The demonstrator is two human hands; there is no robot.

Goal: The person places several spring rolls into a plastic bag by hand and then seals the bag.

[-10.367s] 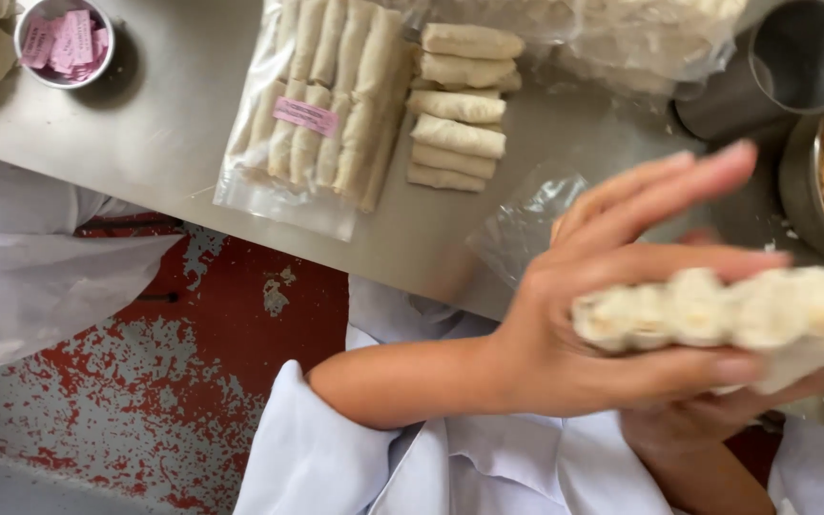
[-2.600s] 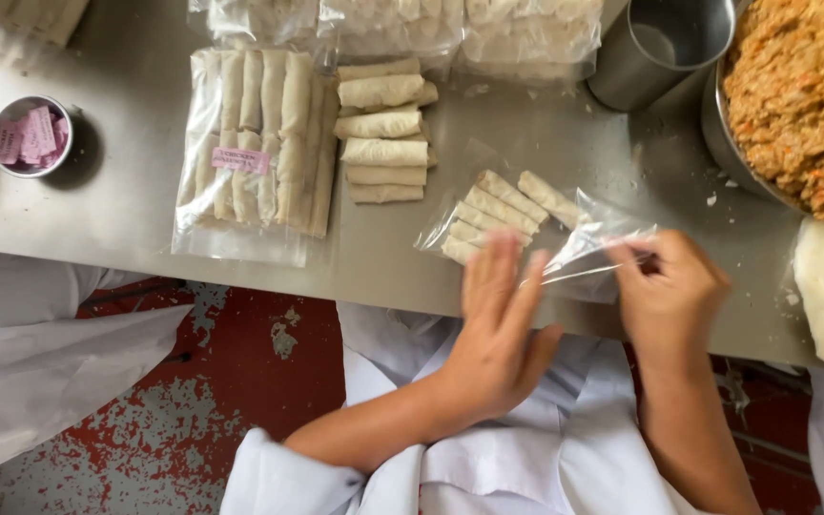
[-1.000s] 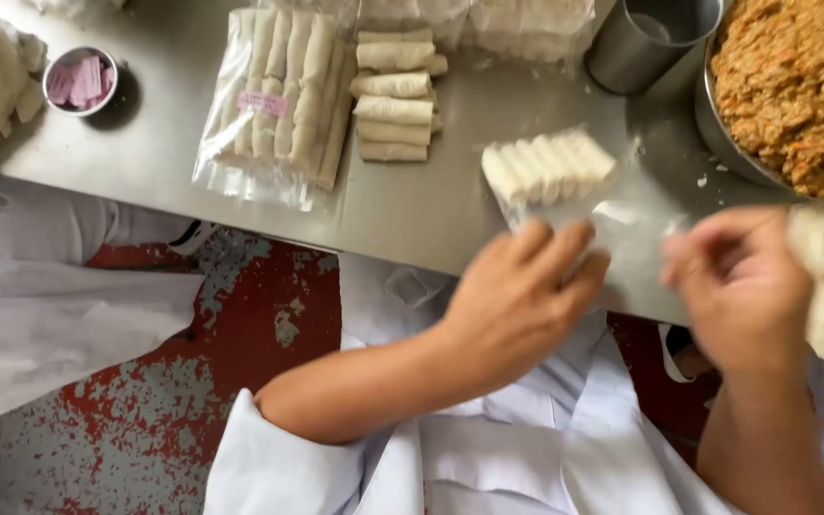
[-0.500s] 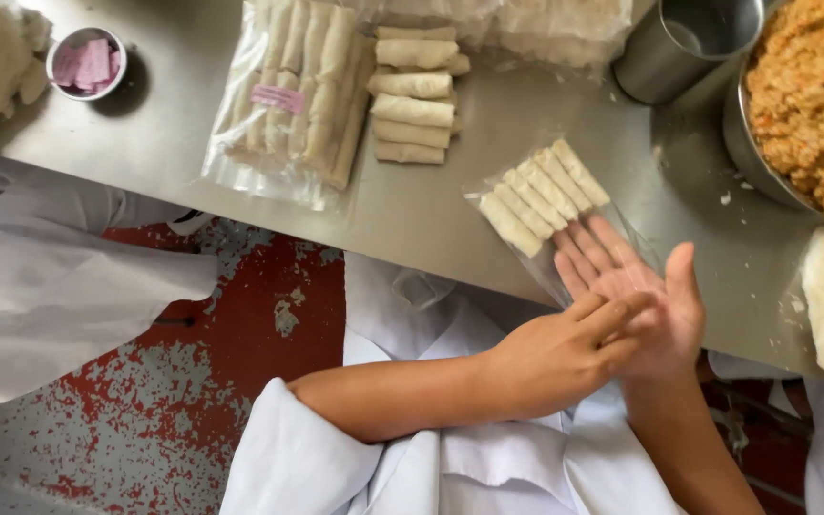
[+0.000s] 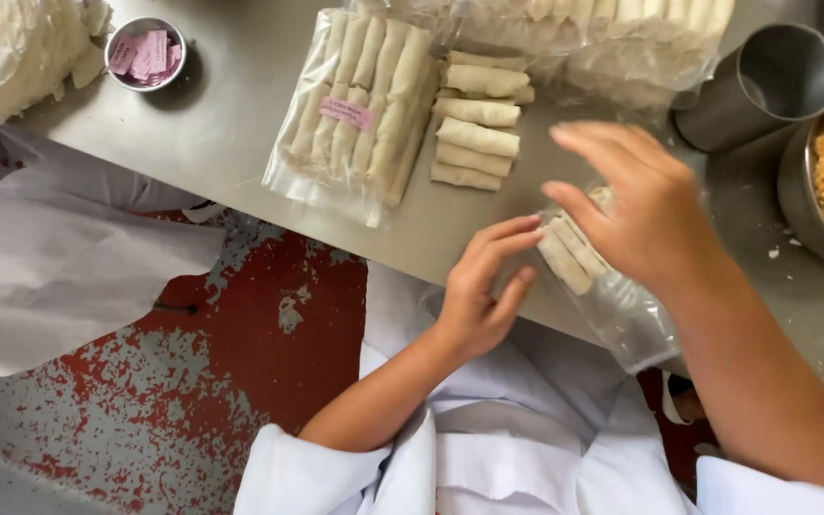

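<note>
One labelled bag of spring rolls (image 5: 360, 114) lies filled on the steel desk (image 5: 221, 124); loose rolls (image 5: 474, 119) wait beside it. The right hand (image 5: 636, 205) rests spread on a part-filled clear bag (image 5: 612, 296), the left hand (image 5: 479, 296), fingers open, touching its near-left end. Filling is under way.

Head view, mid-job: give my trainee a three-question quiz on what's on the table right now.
1. True or false: the right hand hovers over the rolls in the open bag.
2. What lies in the small metal bowl? A pink slips, B filling, C water.
3. The loose spring rolls lie stacked beside the ____ bag bearing a pink label.

Key: 1 true; 2 A; 3 sealed.
</note>
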